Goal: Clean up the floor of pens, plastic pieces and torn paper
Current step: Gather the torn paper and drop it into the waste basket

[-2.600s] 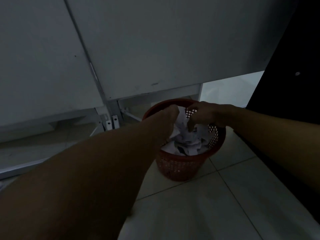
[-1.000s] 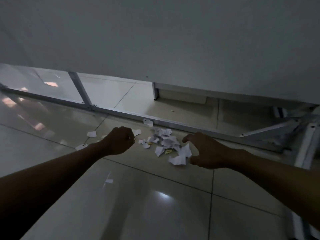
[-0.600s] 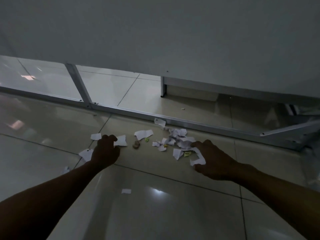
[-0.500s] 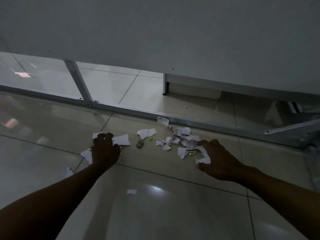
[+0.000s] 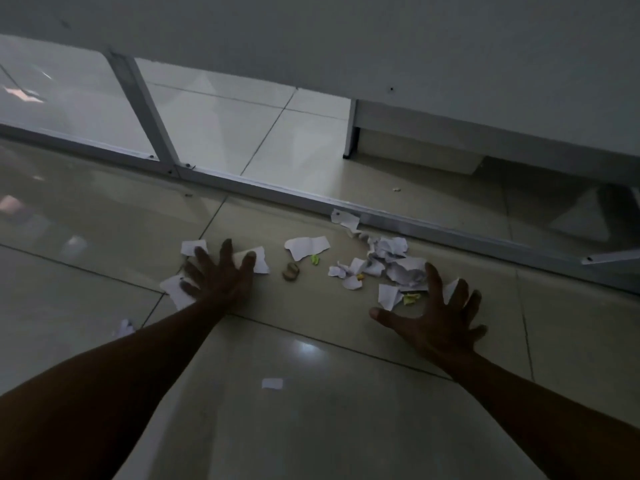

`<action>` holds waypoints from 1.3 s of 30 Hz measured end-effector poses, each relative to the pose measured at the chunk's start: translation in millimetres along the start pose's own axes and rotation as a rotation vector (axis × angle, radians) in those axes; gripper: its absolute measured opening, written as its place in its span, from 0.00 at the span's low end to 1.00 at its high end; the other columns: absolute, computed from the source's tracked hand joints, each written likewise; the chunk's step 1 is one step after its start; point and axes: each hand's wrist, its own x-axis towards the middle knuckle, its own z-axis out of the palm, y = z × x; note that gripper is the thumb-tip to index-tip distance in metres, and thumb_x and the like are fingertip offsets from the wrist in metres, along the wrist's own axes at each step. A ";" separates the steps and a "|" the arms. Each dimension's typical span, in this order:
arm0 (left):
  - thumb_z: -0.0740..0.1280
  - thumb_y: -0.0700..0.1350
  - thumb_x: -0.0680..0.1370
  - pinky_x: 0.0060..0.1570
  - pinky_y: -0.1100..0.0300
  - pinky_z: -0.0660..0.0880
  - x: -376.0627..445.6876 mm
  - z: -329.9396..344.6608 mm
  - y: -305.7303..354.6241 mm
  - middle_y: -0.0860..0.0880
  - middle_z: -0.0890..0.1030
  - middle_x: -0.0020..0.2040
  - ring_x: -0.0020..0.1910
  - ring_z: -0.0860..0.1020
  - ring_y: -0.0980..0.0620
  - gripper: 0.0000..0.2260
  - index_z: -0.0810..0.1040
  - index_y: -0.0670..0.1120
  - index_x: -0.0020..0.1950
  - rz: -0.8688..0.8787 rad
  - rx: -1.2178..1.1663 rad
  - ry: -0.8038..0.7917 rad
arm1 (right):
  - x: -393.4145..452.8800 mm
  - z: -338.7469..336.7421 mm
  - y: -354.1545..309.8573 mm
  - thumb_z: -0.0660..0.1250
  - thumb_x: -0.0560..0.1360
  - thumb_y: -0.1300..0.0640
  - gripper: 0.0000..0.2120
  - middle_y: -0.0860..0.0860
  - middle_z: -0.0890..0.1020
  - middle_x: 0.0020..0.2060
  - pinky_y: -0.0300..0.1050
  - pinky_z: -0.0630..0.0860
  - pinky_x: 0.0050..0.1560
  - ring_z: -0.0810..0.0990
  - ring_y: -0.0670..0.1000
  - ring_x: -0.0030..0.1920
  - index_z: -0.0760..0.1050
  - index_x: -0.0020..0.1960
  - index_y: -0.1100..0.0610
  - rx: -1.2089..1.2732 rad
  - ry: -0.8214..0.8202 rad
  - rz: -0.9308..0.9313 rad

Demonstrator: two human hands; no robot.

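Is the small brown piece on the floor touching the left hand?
Apart. The head view shows bare floor tile between the brown piece and the left hand, whose fingers are spread over white paper scraps.

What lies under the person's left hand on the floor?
Under the spread left hand lie torn paper pieces on the tiled floor, their edges showing past the fingers. Whatever sits beneath the palm is covered.

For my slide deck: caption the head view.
Both hands, left and right, spread open over torn paper scattered on the tiled floor.
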 end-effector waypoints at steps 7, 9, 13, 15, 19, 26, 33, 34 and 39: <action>0.47 0.69 0.70 0.73 0.41 0.38 -1.2 33.9 43.8 0.44 0.42 0.79 0.76 0.39 0.40 0.35 0.58 0.57 0.75 0.325 -0.020 -0.054 | 27.0 21.8 -14.1 0.60 0.49 0.19 0.62 0.51 0.33 0.76 0.68 0.37 0.71 0.30 0.57 0.75 0.35 0.75 0.36 -0.015 0.052 -0.184; 0.48 0.69 0.70 0.73 0.42 0.39 -5.1 42.8 61.8 0.44 0.44 0.79 0.77 0.40 0.41 0.36 0.58 0.56 0.76 0.368 -0.037 -0.063 | 35.4 22.1 -16.8 0.59 0.50 0.19 0.61 0.50 0.34 0.77 0.67 0.36 0.71 0.30 0.56 0.75 0.39 0.76 0.38 -0.024 0.036 -0.256; 0.51 0.70 0.69 0.74 0.41 0.44 -6.1 59.1 88.5 0.41 0.53 0.77 0.76 0.46 0.39 0.37 0.58 0.55 0.75 0.377 -0.102 0.019 | 43.7 25.4 -16.6 0.63 0.53 0.19 0.58 0.48 0.43 0.78 0.64 0.36 0.74 0.34 0.52 0.76 0.49 0.76 0.41 -0.102 0.018 -0.454; 0.51 0.71 0.70 0.73 0.40 0.48 -4.8 63.2 96.5 0.40 0.57 0.74 0.75 0.50 0.38 0.36 0.57 0.58 0.75 0.420 -0.070 0.049 | 45.0 31.4 -13.4 0.61 0.54 0.18 0.54 0.50 0.51 0.78 0.65 0.39 0.74 0.40 0.53 0.78 0.58 0.74 0.43 -0.107 0.068 -0.579; 0.50 0.66 0.73 0.71 0.35 0.44 -6.2 71.6 100.4 0.41 0.56 0.74 0.75 0.48 0.39 0.28 0.63 0.63 0.73 0.581 0.104 -0.020 | 45.6 44.8 -7.9 0.60 0.56 0.19 0.49 0.51 0.62 0.74 0.65 0.44 0.74 0.51 0.54 0.77 0.67 0.69 0.47 -0.099 0.139 -0.709; 0.50 0.57 0.79 0.73 0.54 0.47 -26.1 70.2 76.0 0.38 0.65 0.73 0.76 0.56 0.42 0.25 0.74 0.47 0.67 0.855 0.076 -0.134 | 41.9 50.9 -6.2 0.62 0.61 0.23 0.42 0.54 0.68 0.69 0.66 0.52 0.73 0.62 0.57 0.73 0.68 0.65 0.50 -0.001 0.200 -0.758; 0.44 0.63 0.78 0.74 0.40 0.45 -48.5 41.6 60.4 0.41 0.58 0.77 0.77 0.54 0.44 0.27 0.67 0.57 0.72 1.006 0.259 -0.083 | 35.6 23.7 -17.2 0.55 0.66 0.22 0.42 0.56 0.63 0.74 0.67 0.43 0.73 0.56 0.56 0.76 0.61 0.72 0.46 0.042 0.281 -0.882; 0.45 0.61 0.79 0.74 0.39 0.48 -46.5 37.6 60.3 0.41 0.59 0.76 0.76 0.56 0.44 0.25 0.68 0.56 0.72 0.992 0.226 -0.007 | 37.7 18.3 -24.1 0.54 0.67 0.23 0.42 0.55 0.62 0.74 0.67 0.43 0.73 0.55 0.55 0.76 0.62 0.72 0.47 0.066 0.290 -0.870; 0.55 0.54 0.79 0.62 0.45 0.70 -10.0 28.7 73.4 0.38 0.67 0.70 0.66 0.69 0.38 0.22 0.72 0.43 0.68 0.770 0.077 0.214 | 61.9 15.1 -65.8 0.49 0.72 0.26 0.38 0.54 0.70 0.68 0.57 0.61 0.71 0.65 0.55 0.71 0.70 0.68 0.52 0.127 0.301 -0.829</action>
